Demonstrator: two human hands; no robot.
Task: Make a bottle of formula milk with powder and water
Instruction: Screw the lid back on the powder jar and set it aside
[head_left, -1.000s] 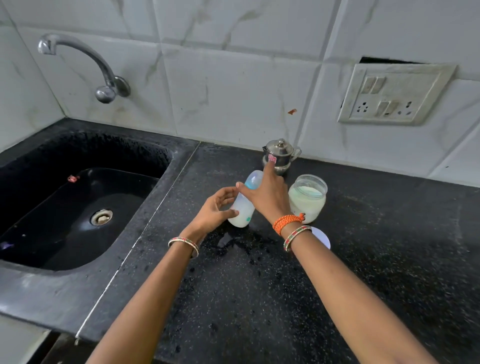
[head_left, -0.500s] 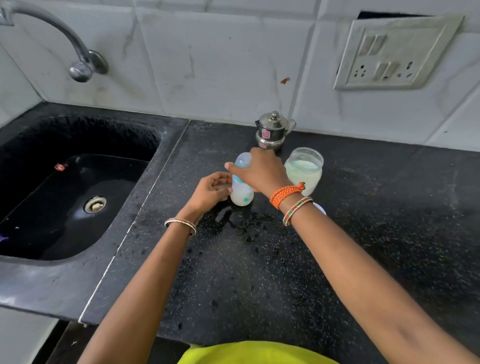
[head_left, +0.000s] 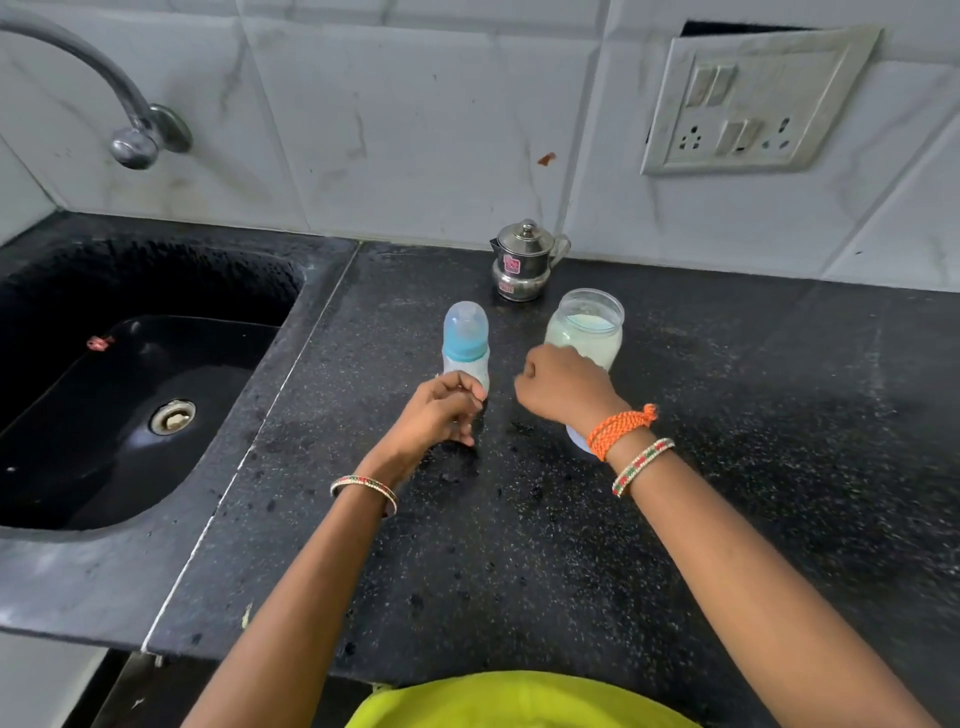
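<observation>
1. A dark speckled bench (head_left: 519, 545) is seen, with a black sink (head_left: 130, 389) sunk into its left part and a tap (head_left: 132, 140) on the tiled wall above it.
2. Three things are set close together near the back of the bench: a small steel pot (head_left: 523, 262) with its lid on, just before the wall; an open jar (head_left: 586, 327) with whitish powder inside, in front of the pot and to the right; and the feeding bottle (head_left: 466, 343), in front of the pot and to the left.
3. The bottle is stood upright, so its long axis is vertical. Its blue cap and teat are fitted on, and the lower part is hidden behind the left hand.
4. The left hand (head_left: 439, 415) is placed just in front of the bottle base. Its fingers (head_left: 467, 387) are curled and loosely closed; whether the bottle is touched by them cannot be told.
5. The right hand (head_left: 563, 387) is held as a loose fist in front of the jar, with nothing seen in it. A pale round lid (head_left: 577, 441) is partly hidden under its wrist.
6. The bottle is judged to lie nearer to the left hand, directly beyond its fingers, so a grasp around the body from the front would be the natural one for steadying it while the cap is unscrewed.
</observation>
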